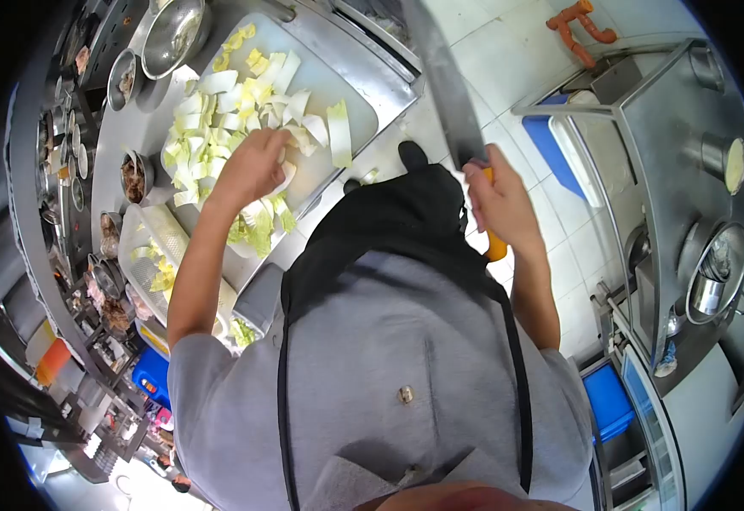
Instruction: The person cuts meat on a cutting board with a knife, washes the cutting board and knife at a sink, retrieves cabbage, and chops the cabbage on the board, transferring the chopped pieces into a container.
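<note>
Chopped pale green and white cabbage (210, 140) lies spread over a white cutting board (350, 102) at the upper left. Over the pieces near the board's middle is my left hand (254, 169), its fingers curled together; what they pinch, if anything, is too small to make out. My right hand (499, 200) is wrapped round the yellow handle of a large knife (448, 81), held off the board to the right. The blade points toward the top of the view. One larger cabbage piece (338, 134) lies near the board's right edge.
A white plastic basket (137, 243) with some cabbage stands below the board. Metal bowls (176, 38) and small dishes of food line the counter at left. On the right is a steel table (661, 128) with pots. Tiled floor (508, 68) shows between, with an orange pipe (569, 25).
</note>
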{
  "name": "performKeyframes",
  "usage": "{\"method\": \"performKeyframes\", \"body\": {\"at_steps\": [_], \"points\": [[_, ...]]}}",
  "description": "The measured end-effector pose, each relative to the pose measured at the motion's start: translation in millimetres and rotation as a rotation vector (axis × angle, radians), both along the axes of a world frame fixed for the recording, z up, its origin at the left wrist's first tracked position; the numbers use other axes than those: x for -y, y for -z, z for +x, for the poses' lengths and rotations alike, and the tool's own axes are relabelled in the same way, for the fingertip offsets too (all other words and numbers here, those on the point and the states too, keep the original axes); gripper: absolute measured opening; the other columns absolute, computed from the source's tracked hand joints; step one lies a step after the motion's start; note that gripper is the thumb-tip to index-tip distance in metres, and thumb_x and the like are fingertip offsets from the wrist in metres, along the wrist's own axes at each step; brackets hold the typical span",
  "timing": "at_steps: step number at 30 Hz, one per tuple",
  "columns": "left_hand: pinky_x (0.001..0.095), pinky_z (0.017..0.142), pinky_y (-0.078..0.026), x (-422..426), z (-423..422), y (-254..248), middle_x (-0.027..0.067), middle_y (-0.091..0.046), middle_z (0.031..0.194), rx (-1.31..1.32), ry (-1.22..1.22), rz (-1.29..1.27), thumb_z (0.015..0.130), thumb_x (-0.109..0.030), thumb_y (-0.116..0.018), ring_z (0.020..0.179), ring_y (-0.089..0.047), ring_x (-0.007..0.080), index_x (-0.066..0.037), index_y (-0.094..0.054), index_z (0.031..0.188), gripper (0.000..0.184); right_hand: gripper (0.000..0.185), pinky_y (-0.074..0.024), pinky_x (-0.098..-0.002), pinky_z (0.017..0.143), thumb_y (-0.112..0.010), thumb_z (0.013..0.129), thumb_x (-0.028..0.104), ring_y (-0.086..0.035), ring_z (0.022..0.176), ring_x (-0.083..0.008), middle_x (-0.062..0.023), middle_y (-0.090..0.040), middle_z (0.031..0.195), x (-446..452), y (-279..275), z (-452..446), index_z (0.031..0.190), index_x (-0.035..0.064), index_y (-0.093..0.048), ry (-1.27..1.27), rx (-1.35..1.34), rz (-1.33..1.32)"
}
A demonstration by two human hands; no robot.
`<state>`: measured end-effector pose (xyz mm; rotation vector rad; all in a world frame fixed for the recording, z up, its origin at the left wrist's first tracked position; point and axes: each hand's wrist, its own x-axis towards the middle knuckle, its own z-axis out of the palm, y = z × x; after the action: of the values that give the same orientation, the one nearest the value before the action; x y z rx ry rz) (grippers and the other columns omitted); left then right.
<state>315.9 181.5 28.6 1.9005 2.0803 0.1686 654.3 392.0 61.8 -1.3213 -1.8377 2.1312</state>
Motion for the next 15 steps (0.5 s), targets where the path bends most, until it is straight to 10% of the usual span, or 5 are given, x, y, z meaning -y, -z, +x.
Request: {"method": "performKeyframes", "body": {"at_steps": [7, 15], "points": [[0.0370, 0.075, -0.051, -106, 2, -57, 0.0122, -0.061, 0.091, 0.266, -0.215, 0.230, 0.073, -0.009, -0.073, 0.082, -0.062, 0.0279, -0.003, -0.049, 0.121, 0.055, 0.016, -0.0380, -0.0258, 0.038, -0.051, 0.101, 0.017, -0.046, 0.040, -0.0091, -0.0024, -0.050, 0.056, -29, 3, 14, 0.102, 0.0017, -0.048, 0.140, -0.022, -0.032], [0.0471, 0.084, -0.045, -246, 0, -69, 0.0228, -0.053, 0.105, -0.273, -0.060, 0.630, 0.071, -0.007, -0.065, 0.097, -0.052, 0.0402, 0.001, -0.056, 0.117, 0.048, 0.016, -0.0377, -0.0259, 0.040, -0.051, 0.101, 0.017, -0.046, 0.040, -0.0087, -0.0024, -0.050, 0.055, -29, 4, 18, 0.099, 0.0018, -0.050, 0.111, 0.039, 0.070]]}}
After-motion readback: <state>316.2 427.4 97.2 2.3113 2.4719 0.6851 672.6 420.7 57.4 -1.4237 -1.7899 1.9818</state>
